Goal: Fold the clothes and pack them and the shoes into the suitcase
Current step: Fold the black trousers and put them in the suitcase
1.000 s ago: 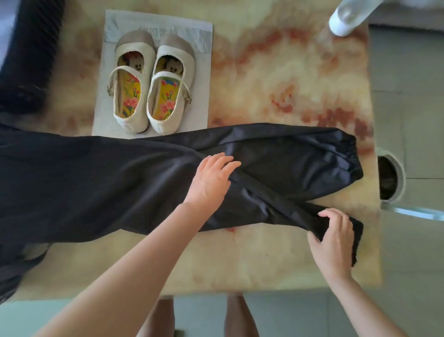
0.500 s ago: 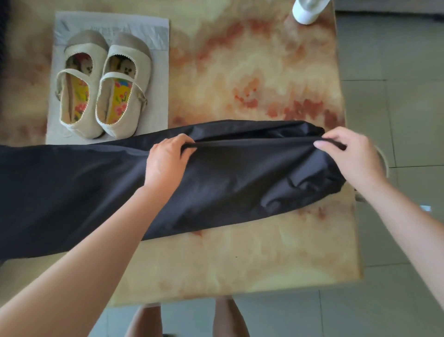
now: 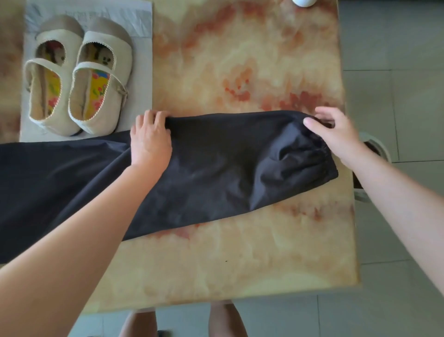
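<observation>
Black trousers (image 3: 216, 166) lie across the marbled table (image 3: 240, 259), one leg folded over the other, the elastic cuffs at the right. My left hand (image 3: 150, 142) grips the far edge of the fabric near the middle, fingers curled over it. At the cuff end, my right hand (image 3: 334, 132) pinches the top corner. A pair of cream strap shoes (image 3: 79, 79) with flowered insoles stands on a grey sheet (image 3: 141, 60) at the far left of the table. No suitcase is in view.
A white object (image 3: 304, 2) pokes in at the table's far edge. A round white-rimmed thing (image 3: 374, 144) sits on the tiled floor beside the table's right edge, behind my right wrist. My bare legs (image 3: 223, 320) show below the near edge.
The near trouser leg has been lifted and laid over the far one. Both hands moved from the front of the fabric to its far edge, left hand at the middle, right at the cuff.
</observation>
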`<state>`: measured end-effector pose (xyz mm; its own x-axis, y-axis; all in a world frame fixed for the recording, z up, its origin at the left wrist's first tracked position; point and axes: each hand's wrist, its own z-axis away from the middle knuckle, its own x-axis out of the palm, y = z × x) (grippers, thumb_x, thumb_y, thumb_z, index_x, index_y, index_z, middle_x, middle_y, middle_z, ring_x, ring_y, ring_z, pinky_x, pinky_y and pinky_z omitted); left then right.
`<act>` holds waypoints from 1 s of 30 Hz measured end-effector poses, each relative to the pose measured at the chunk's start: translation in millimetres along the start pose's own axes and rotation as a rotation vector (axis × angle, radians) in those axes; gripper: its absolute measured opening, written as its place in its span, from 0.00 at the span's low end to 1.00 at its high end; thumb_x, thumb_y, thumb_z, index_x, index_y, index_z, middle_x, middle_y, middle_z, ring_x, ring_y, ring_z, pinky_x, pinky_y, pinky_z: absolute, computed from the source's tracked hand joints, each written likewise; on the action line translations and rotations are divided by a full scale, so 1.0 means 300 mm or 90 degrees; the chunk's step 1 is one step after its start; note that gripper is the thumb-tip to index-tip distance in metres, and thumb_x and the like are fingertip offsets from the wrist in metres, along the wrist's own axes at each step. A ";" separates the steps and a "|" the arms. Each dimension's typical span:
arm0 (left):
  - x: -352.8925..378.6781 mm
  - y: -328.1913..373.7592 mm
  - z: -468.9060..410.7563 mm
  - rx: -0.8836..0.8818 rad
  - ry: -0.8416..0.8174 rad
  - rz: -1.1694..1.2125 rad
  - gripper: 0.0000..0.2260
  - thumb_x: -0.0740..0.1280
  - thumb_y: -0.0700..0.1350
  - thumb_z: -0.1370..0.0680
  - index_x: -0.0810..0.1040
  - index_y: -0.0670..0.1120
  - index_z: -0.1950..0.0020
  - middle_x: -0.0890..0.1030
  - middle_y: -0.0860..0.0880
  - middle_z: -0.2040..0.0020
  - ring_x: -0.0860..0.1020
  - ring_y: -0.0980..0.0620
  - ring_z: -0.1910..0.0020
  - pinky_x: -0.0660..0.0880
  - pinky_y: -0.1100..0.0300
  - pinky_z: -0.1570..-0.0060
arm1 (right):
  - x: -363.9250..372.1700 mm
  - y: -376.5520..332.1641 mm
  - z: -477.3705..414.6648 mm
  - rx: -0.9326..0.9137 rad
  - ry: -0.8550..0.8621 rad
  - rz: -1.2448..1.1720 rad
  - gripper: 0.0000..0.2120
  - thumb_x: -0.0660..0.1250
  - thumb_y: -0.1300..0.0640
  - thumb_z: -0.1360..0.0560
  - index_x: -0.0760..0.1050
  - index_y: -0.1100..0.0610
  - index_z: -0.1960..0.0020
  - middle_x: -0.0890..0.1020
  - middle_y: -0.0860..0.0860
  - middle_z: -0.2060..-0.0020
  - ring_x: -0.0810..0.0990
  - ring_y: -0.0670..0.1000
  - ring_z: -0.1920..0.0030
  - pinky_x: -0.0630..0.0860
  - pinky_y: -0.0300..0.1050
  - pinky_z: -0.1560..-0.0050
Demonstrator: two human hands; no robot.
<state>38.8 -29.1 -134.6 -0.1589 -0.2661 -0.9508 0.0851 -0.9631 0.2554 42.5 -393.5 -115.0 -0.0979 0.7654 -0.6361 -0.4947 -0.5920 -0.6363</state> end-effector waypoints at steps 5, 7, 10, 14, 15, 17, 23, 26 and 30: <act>-0.010 0.048 -0.007 0.059 -0.015 0.023 0.17 0.60 0.50 0.19 0.71 0.43 0.33 0.75 0.41 0.38 0.69 0.38 0.38 0.62 0.49 0.38 | -0.044 0.054 0.057 0.062 -0.115 -0.065 0.23 0.72 0.55 0.26 0.69 0.50 0.34 0.74 0.48 0.39 0.74 0.48 0.40 0.68 0.41 0.44; -0.007 0.085 -0.025 0.062 -0.078 -0.001 0.18 0.58 0.53 0.18 0.71 0.42 0.34 0.74 0.40 0.39 0.69 0.38 0.38 0.62 0.48 0.38 | -0.032 0.059 0.060 0.074 -0.121 -0.054 0.24 0.73 0.55 0.28 0.68 0.50 0.35 0.74 0.49 0.40 0.74 0.50 0.40 0.70 0.44 0.40; -0.007 0.129 -0.049 0.047 -0.137 -0.024 0.19 0.56 0.53 0.18 0.72 0.40 0.36 0.72 0.38 0.41 0.68 0.38 0.39 0.61 0.47 0.37 | -0.013 0.067 0.058 0.041 -0.066 0.026 0.17 0.74 0.52 0.29 0.71 0.50 0.45 0.70 0.51 0.42 0.71 0.52 0.38 0.69 0.49 0.35; 0.000 0.194 -0.050 0.079 -0.125 -0.024 0.14 0.56 0.49 0.17 0.70 0.40 0.41 0.75 0.39 0.44 0.70 0.38 0.42 0.61 0.50 0.40 | -0.069 0.063 0.103 0.087 -0.082 -0.192 0.10 0.74 0.58 0.30 0.74 0.53 0.53 0.81 0.48 0.56 0.80 0.48 0.55 0.74 0.39 0.56; 0.005 0.214 -0.043 0.089 -0.122 -0.015 0.13 0.56 0.49 0.17 0.70 0.40 0.42 0.76 0.40 0.45 0.71 0.39 0.43 0.61 0.50 0.41 | -0.093 0.078 0.112 0.106 -0.107 -0.203 0.11 0.74 0.59 0.30 0.76 0.54 0.50 0.83 0.48 0.57 0.82 0.47 0.56 0.75 0.38 0.58; 0.023 0.259 -0.020 0.107 -0.118 0.026 0.11 0.58 0.48 0.18 0.69 0.40 0.43 0.78 0.41 0.48 0.72 0.40 0.44 0.61 0.52 0.41 | -0.132 0.119 0.141 0.169 -0.142 -0.209 0.14 0.74 0.59 0.30 0.78 0.56 0.46 0.85 0.46 0.60 0.84 0.44 0.60 0.77 0.36 0.63; 0.120 0.333 0.119 0.189 -0.051 -0.039 0.25 0.61 0.48 0.20 0.61 0.45 0.24 0.65 0.41 0.29 0.60 0.41 0.27 0.45 0.43 0.27 | -0.176 0.272 0.228 0.224 -0.011 0.000 0.25 0.75 0.43 0.33 0.74 0.53 0.42 0.79 0.50 0.50 0.79 0.51 0.51 0.76 0.48 0.50; 0.147 0.334 0.220 0.218 -0.012 -0.092 0.28 0.55 0.53 0.20 0.54 0.46 0.22 0.56 0.39 0.23 0.52 0.38 0.24 0.46 0.38 0.28 | -0.177 0.311 0.280 0.226 -0.044 -0.106 0.24 0.69 0.36 0.30 0.75 0.51 0.43 0.81 0.50 0.48 0.80 0.52 0.47 0.76 0.50 0.45; 0.204 0.297 0.358 0.246 -0.087 -0.156 0.29 0.49 0.59 0.20 0.51 0.51 0.21 0.51 0.41 0.22 0.50 0.36 0.24 0.54 0.31 0.32 | -0.170 0.333 0.342 0.233 -0.069 -0.222 0.17 0.58 0.42 0.20 0.76 0.51 0.42 0.81 0.49 0.45 0.79 0.48 0.47 0.73 0.45 0.46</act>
<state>-69.0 -135.6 -151.2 -0.2582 -0.0079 -0.9661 -0.3394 -0.9355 0.0983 -90.5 -465.7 -101.2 0.0473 0.9349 -0.3516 -0.7819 -0.1844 -0.5955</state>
